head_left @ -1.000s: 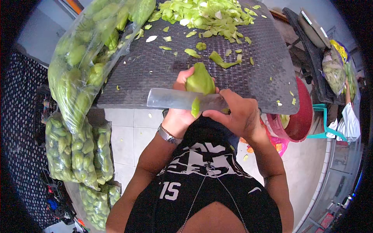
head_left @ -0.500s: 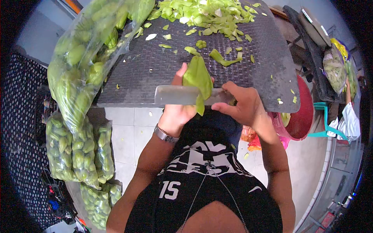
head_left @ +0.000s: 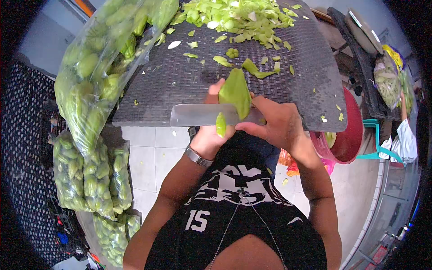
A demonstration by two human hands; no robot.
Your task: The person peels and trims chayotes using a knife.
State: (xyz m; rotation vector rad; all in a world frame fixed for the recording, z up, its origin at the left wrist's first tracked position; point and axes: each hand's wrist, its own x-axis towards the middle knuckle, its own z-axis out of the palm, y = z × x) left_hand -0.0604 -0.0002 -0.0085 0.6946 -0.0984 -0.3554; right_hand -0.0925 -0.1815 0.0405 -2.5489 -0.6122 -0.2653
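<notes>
My left hand [head_left: 215,133], with a watch at its wrist, is closed round a pale green chayote [head_left: 235,92] near the table's front edge. In my right hand [head_left: 276,121] is a knife [head_left: 193,115], its broad blade pointing left across the chayote's lower part. A strip of green peel [head_left: 221,125] lies on the blade. Where the cutting edge meets the chayote is hidden. Just beyond my hands, a curled piece of peel [head_left: 258,70] and a small green end piece [head_left: 232,53] rest on the dark woven table [head_left: 162,99].
A heap of peelings [head_left: 243,20] covers the table's far side. At left, a large clear bag of chayotes [head_left: 90,67] hangs over the edge, above more filled bags [head_left: 96,180] on the floor. A red tub [head_left: 348,130] and turquoise stool [head_left: 375,135] stand right; another person's arm [head_left: 403,108] shows beyond.
The chayote has shifted slightly right and down. The blade has slid left and a little lower, and the peel strip has come away onto it.
</notes>
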